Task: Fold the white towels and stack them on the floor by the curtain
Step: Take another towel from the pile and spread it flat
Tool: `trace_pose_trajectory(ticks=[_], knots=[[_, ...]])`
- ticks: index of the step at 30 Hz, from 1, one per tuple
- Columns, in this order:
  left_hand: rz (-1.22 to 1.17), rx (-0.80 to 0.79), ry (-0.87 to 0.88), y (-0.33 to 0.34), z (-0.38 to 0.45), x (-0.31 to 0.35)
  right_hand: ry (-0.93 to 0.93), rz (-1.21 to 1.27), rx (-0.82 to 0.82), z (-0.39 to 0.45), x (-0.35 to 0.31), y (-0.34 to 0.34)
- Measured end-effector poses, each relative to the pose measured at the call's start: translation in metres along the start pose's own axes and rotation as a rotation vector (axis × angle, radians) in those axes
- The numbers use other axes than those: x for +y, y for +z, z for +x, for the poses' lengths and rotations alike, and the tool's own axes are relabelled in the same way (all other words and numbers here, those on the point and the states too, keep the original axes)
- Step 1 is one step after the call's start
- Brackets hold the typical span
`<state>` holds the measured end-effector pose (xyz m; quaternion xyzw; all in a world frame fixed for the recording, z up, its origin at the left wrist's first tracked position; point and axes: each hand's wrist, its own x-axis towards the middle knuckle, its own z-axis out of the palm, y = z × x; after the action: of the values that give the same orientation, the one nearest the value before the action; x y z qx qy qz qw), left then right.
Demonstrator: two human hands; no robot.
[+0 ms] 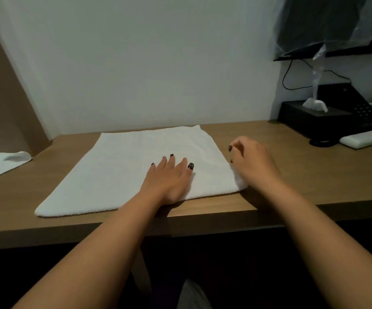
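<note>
Wooden desk, white towel flat, second towel, black phone, remote

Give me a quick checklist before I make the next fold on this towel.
1. Towel flat on the desk: ok.
2. Left hand pressing the towel flat: ok.
3. Right hand gripping the right edge: cannot tell, fingers curled at the near right corner.
4. Room on the desk to fold leftward: ok.
5. Second towel clear of this one: ok, apart at far left.
6. Floor stack by the curtain: cannot tell, out of view.
</note>
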<state>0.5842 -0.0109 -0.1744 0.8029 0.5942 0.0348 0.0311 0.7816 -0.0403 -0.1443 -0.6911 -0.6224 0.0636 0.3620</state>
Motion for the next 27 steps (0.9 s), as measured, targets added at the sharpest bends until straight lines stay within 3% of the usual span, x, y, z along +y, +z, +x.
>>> trace_pose_trajectory(ticks=[5,7,14,27], knots=[[-0.061,0.065,-0.053,0.002,0.001,0.000,-0.304,-0.118,-0.282,0.004,-0.037,0.047],[-0.065,0.088,-0.108,0.003,0.000,-0.001,-0.322,-0.142,-0.403,0.003,-0.034,0.061],[0.018,0.008,-0.195,0.002,-0.002,-0.001,-0.337,-0.366,-0.558,0.011,-0.020,0.058],[-0.006,0.030,-0.330,0.001,-0.035,-0.018,-0.185,-0.456,-0.483,0.016,-0.001,0.049]])
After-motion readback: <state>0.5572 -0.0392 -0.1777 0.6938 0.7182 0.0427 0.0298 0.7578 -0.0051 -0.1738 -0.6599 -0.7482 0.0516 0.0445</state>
